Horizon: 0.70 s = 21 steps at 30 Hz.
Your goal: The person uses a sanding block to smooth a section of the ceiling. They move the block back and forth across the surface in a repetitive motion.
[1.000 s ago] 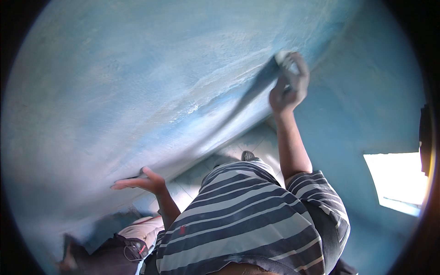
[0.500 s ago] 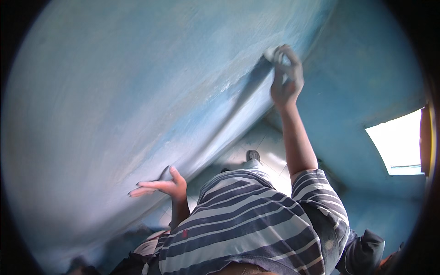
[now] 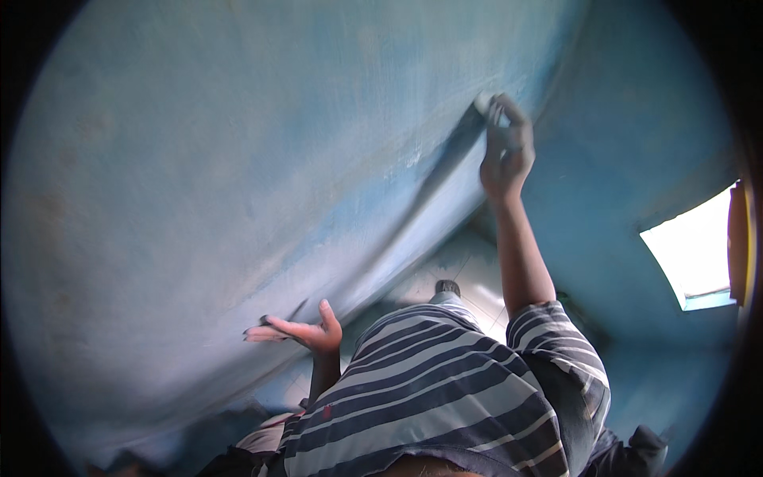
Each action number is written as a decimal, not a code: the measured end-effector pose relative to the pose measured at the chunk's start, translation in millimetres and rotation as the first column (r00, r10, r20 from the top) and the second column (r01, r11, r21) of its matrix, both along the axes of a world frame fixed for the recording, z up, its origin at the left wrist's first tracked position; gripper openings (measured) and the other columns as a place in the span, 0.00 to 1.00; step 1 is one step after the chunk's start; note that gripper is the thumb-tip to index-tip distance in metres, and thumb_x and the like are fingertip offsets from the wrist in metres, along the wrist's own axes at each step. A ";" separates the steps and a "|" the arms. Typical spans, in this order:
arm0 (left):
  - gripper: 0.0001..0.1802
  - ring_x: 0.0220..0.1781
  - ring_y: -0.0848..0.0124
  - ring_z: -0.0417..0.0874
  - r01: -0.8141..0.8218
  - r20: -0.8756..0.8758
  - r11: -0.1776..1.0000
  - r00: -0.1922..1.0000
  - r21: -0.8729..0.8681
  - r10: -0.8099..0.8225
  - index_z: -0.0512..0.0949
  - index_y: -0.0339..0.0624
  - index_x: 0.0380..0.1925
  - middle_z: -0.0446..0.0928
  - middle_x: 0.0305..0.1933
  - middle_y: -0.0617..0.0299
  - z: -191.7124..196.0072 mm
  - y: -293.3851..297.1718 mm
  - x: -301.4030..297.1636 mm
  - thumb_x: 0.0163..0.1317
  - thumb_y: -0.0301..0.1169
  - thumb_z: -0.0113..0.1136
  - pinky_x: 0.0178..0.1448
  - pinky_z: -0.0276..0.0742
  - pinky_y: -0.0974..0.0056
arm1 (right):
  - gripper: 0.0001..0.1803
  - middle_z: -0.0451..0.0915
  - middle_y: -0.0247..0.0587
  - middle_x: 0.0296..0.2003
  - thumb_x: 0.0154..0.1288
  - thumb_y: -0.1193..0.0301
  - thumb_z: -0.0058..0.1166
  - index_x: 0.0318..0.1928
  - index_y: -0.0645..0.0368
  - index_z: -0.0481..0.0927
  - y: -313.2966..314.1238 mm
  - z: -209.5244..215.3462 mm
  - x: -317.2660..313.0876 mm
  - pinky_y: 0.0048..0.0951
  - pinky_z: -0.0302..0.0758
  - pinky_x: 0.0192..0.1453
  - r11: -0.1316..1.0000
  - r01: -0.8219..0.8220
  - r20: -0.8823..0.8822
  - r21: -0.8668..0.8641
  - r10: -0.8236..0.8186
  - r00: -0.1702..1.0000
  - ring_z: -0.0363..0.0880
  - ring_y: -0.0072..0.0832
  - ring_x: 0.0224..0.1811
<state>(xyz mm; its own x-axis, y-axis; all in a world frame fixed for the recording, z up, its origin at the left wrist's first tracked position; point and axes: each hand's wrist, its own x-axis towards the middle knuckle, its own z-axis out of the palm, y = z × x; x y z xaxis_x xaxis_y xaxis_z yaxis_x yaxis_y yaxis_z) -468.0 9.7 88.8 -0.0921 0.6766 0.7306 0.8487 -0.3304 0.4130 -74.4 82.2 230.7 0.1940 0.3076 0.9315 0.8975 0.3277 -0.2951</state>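
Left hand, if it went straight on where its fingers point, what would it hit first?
Most likely the mottled blue wall: the left hand points toward it. Depth is unclear, so the two may already be touching.

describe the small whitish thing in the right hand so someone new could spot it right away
Start with the broad blue wall filling the upper left of the view. Follow it rightward to the raised right hand, near the corner with the side wall. Held there is a small whitish piece, set apart by being paler than both the hand and the blue around it.
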 end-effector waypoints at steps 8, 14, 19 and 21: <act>0.59 0.82 0.32 0.15 -0.121 0.027 0.989 0.992 0.083 0.120 0.36 0.30 0.79 0.17 0.81 0.28 -6.6 15.9 14.8 0.57 0.40 0.61 0.76 0.17 0.26 | 0.06 0.80 0.59 0.58 0.66 0.87 0.53 0.38 0.63 0.76 8.6 1.8 36.0 0.43 0.76 0.64 0.997 0.068 0.017 0.033 -0.068 0.998 0.80 0.52 0.61; 0.59 0.82 0.32 0.16 -0.169 0.136 0.979 0.979 0.110 0.154 0.36 0.28 0.78 0.18 0.80 0.25 4.9 18.1 32.7 0.53 0.39 0.58 0.77 0.19 0.27 | 0.08 0.78 0.59 0.58 0.61 0.88 0.55 0.35 0.63 0.75 9.5 -9.5 48.0 0.47 0.78 0.62 0.998 -0.044 0.150 0.036 0.038 0.988 0.81 0.52 0.59; 0.57 0.84 0.34 0.23 -0.225 0.170 0.968 0.964 0.108 0.205 0.37 0.28 0.78 0.20 0.81 0.26 21.0 21.8 51.5 0.54 0.37 0.57 0.80 0.26 0.31 | 0.09 0.79 0.58 0.56 0.62 0.88 0.53 0.36 0.61 0.75 14.4 -0.2 56.4 0.49 0.77 0.64 0.991 -0.114 0.110 0.064 0.107 0.988 0.81 0.50 0.59; 0.57 0.85 0.35 0.27 -0.248 0.161 0.964 0.960 0.101 0.230 0.36 0.28 0.78 0.22 0.81 0.27 29.5 21.6 58.9 0.57 0.38 0.58 0.81 0.30 0.33 | 0.07 0.81 0.57 0.53 0.63 0.85 0.56 0.38 0.61 0.74 7.9 6.2 38.0 0.51 0.77 0.64 0.977 -0.214 0.323 0.011 0.199 0.925 0.82 0.51 0.57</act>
<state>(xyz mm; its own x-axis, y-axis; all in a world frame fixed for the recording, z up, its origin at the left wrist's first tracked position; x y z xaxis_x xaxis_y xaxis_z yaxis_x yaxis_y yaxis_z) -409.1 31.2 118.3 -0.3525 0.5307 0.7708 0.8419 -0.1799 0.5088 -36.4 90.1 236.8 -0.1785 0.2657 0.9474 0.8529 0.5218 0.0144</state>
